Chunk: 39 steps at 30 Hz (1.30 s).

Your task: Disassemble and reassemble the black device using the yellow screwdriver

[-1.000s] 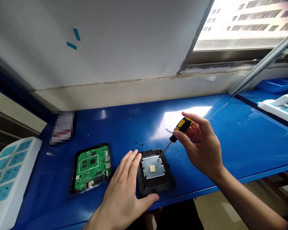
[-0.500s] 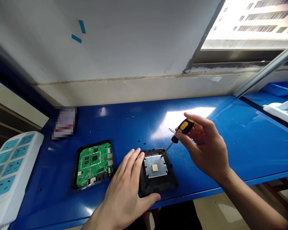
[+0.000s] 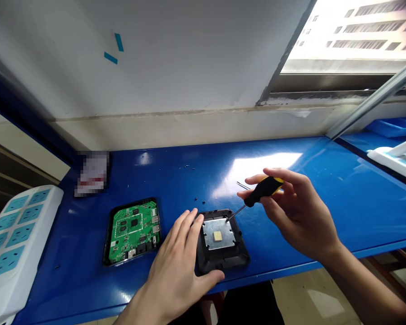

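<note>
A black square housing (image 3: 238, 259) with a metal plate (image 3: 218, 234) and a small yellow pad in its middle lies near the front edge of the blue bench (image 3: 325, 189). My left hand (image 3: 176, 271) lies flat against its left side, fingers stretched out, thumb along its front edge. My right hand (image 3: 294, 212) pinches a black and yellow screwdriver (image 3: 262, 192) by the handle. Its tip rests at the plate's far right corner. A second black housing with a green circuit board (image 3: 132, 230) lies to the left.
A white power strip (image 3: 10, 243) with teal sockets hangs over the bench's left end. Tiny dark screws (image 3: 199, 200) lie behind the housing. A blurred card (image 3: 92, 174) lies at the back left. Another white strip (image 3: 397, 160) and a blue tray (image 3: 392, 126) sit at far right.
My right hand has dropped and tilted the screwdriver flatter, the handle swinging right while the tip stays at the plate's corner. My left hand has not moved.
</note>
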Motion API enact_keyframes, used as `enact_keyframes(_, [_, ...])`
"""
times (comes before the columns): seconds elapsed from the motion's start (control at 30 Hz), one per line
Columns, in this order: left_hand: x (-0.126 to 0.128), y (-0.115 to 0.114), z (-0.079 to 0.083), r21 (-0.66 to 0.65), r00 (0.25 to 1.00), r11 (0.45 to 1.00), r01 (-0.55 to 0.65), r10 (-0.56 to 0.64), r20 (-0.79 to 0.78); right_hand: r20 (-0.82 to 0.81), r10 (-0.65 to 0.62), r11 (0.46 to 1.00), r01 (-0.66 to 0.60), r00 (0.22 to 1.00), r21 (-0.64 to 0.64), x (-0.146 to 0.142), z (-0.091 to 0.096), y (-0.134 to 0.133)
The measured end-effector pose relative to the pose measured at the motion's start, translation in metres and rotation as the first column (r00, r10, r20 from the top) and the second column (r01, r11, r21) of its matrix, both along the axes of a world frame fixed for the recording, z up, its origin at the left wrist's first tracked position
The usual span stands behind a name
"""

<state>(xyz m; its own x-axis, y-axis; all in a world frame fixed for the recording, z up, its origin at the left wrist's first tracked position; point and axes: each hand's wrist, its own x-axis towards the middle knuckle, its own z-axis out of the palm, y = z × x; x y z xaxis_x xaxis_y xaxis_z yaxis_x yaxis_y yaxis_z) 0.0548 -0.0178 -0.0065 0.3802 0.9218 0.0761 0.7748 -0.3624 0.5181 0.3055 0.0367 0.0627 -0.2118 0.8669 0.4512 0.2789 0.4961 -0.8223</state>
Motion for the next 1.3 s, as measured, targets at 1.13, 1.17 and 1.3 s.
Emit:
enact_keyframes(1.13, [0.001, 0.001, 0.001, -0.058, 0.997, 0.998, 0.016, -0.02, -0.072, 0.372, -0.028, 0.973, -0.06, 0.928, 0.222, -0.003, 0.024, -0.007])
enact_keyframes(1.17, [0.001, 0.001, 0.0, -0.055, 0.997, 0.998, 0.018, -0.022, -0.074, 0.373, -0.025, 0.975, -0.059, 0.928, 0.212, -0.002, 0.023, -0.007])
enact_keyframes(1.3, [0.001, 0.001, 0.0, -0.053, 0.997, 0.998, 0.016, -0.02, -0.08, 0.365, -0.007, 0.981, -0.064, 0.931, 0.183, 0.001, 0.02, -0.008])
